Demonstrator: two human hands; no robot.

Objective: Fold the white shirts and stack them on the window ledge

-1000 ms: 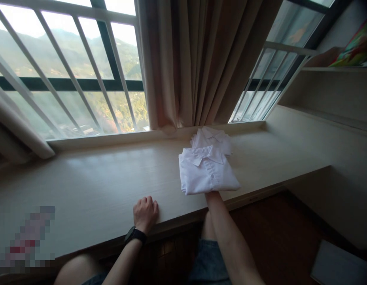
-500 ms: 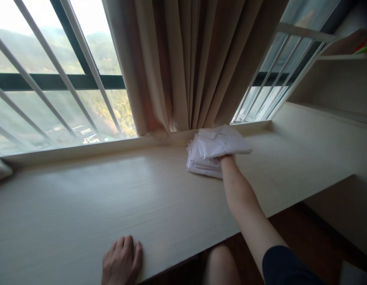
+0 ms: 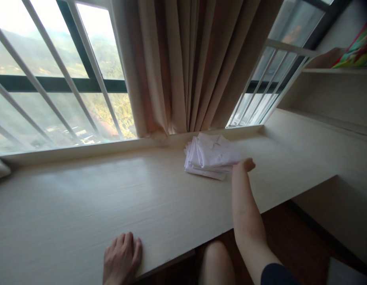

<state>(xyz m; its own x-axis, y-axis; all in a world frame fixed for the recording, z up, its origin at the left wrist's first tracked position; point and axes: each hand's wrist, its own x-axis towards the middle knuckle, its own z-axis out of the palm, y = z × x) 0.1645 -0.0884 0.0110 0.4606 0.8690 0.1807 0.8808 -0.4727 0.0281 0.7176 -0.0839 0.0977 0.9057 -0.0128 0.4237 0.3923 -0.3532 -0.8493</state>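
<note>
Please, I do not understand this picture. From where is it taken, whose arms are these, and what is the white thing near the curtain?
The picture comes from a camera worn on a person's head, looking forward and down, so the arms belong to that person. The left hand rests flat on the near edge of a pale wooden desk. The right hand is stretched out beside a stack of folded white shirts; it seems to touch the stack's edge, but grips nothing. The stack lies at the back of the desk, just in front of a beige curtain. Behind it are barred windows, and a shelf is at the right.
</note>
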